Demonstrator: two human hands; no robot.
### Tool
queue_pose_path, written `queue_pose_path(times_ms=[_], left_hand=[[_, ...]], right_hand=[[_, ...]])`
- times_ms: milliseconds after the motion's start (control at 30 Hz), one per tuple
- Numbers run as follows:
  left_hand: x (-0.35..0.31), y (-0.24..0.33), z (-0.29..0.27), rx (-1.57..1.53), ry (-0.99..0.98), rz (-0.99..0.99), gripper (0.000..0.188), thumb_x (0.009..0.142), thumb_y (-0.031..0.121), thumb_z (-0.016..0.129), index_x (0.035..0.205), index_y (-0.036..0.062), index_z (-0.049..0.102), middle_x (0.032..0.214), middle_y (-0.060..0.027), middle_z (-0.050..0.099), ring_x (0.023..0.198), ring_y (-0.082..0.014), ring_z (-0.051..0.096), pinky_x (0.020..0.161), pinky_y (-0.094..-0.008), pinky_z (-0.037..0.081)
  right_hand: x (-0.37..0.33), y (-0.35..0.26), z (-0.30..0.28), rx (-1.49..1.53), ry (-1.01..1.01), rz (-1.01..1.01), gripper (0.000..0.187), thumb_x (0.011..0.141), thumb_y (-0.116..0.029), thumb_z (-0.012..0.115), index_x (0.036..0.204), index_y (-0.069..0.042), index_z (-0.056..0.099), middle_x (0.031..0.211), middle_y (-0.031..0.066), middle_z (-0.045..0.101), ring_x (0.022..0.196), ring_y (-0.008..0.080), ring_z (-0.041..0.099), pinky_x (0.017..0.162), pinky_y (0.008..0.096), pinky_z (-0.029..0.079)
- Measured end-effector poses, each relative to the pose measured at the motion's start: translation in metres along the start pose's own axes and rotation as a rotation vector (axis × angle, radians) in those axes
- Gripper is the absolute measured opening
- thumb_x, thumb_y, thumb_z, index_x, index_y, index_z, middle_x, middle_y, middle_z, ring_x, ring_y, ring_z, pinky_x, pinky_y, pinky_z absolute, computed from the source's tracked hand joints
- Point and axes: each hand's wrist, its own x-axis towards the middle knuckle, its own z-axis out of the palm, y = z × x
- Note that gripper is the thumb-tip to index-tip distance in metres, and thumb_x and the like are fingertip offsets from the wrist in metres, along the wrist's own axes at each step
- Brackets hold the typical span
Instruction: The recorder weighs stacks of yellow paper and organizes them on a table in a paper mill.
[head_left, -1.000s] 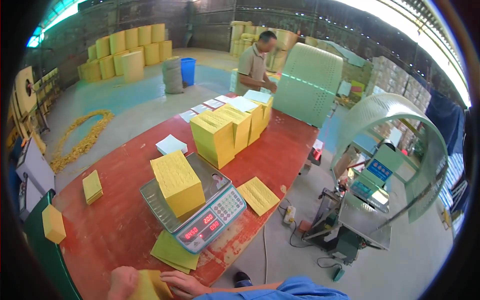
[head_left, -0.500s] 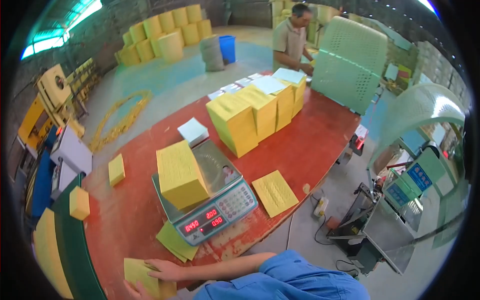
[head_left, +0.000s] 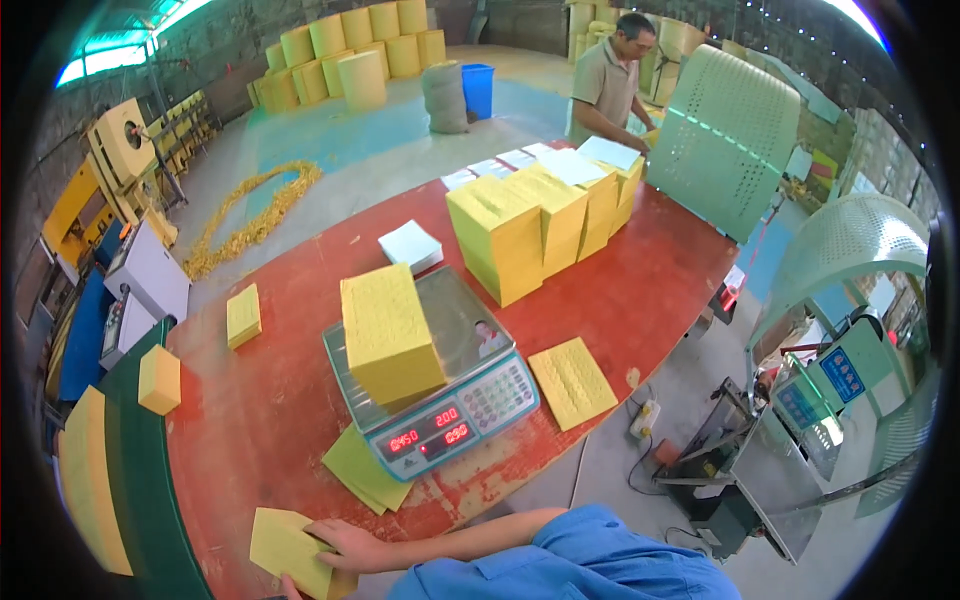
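Observation:
At the red table's near-left edge is a thin stack of yellow paper sheets [head_left: 283,545]. My right hand [head_left: 350,547] grips its right side, fingers closed over the edge. My left hand [head_left: 289,587] is mostly cut off by the lower edge; a fingertip presses on the sheets' near side. A digital scale [head_left: 500,392], lit with red digits, carries a tall block of yellow paper [head_left: 388,325]. Several greener-yellow sheets [head_left: 362,472] lie partly under its near-left corner. A flat yellow stack [head_left: 572,384] lies to its right.
Tall yellow paper stacks [head_left: 495,245] topped with pale sheets stand across the red table [head_left: 290,400]. Small yellow bundles [head_left: 243,316] lie left, beside a green ledge [head_left: 150,490]. A co-worker [head_left: 607,85] stands at the far side, next to a perforated green panel [head_left: 722,140].
The whole view has shifted slightly right and up. My right hand still holds the sheets, now turned a little; less of my left hand shows.

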Motion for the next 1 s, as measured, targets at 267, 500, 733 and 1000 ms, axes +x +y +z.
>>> queue_pose_path(times_ms=[267, 500, 733, 1000], left_hand=[[-0.009, 0.004, -0.017, -0.824, 0.106, -0.491, 0.065, 0.101, 0.049, 0.046, 0.152, 0.0105, 0.033, 0.149, -0.0149, 0.043, 0.132, -0.0311, 0.047, 0.112, -0.0462, 0.038], [-0.018, 0.019, -0.024, -0.884, 0.101, -0.474, 0.071, 0.099, 0.057, 0.043, 0.153, 0.0135, 0.031, 0.153, -0.0134, 0.039, 0.136, -0.0318, 0.044, 0.115, -0.0477, 0.035], [-0.044, 0.045, -0.012, -0.804, 0.068, -0.372, 0.071, 0.099, 0.056, 0.045, 0.154, 0.014, 0.029, 0.155, -0.0135, 0.036, 0.138, -0.0315, 0.042, 0.117, -0.0475, 0.033], [-0.049, 0.001, 0.016, -0.909, 0.193, -0.266, 0.062, 0.101, 0.05, 0.041, 0.148, 0.0108, 0.04, 0.145, -0.0092, 0.049, 0.131, -0.0261, 0.049, 0.108, -0.0453, 0.04]], right_hand=[[-0.005, -0.013, 0.023, 0.019, -0.087, 0.071, 0.061, 0.086, -0.025, 0.064, 0.138, -0.003, 0.042, 0.129, 0.0203, 0.052, 0.123, 0.0378, 0.049, 0.104, 0.0458, 0.042], [0.0, -0.015, 0.054, 0.066, -0.067, 0.077, 0.062, 0.086, -0.026, 0.066, 0.139, -0.003, 0.043, 0.131, 0.0236, 0.051, 0.125, 0.0391, 0.049, 0.106, 0.0446, 0.041], [-0.005, -0.024, 0.052, 0.081, -0.14, 0.089, 0.065, 0.086, -0.026, 0.069, 0.14, -0.002, 0.042, 0.129, 0.0232, 0.051, 0.124, 0.0381, 0.05, 0.105, 0.0437, 0.042], [-0.02, -0.022, 0.017, 0.139, -0.367, 0.134, 0.066, 0.085, -0.026, 0.07, 0.141, -0.003, 0.043, 0.128, 0.0224, 0.052, 0.12, 0.0353, 0.054, 0.101, 0.0428, 0.046]])
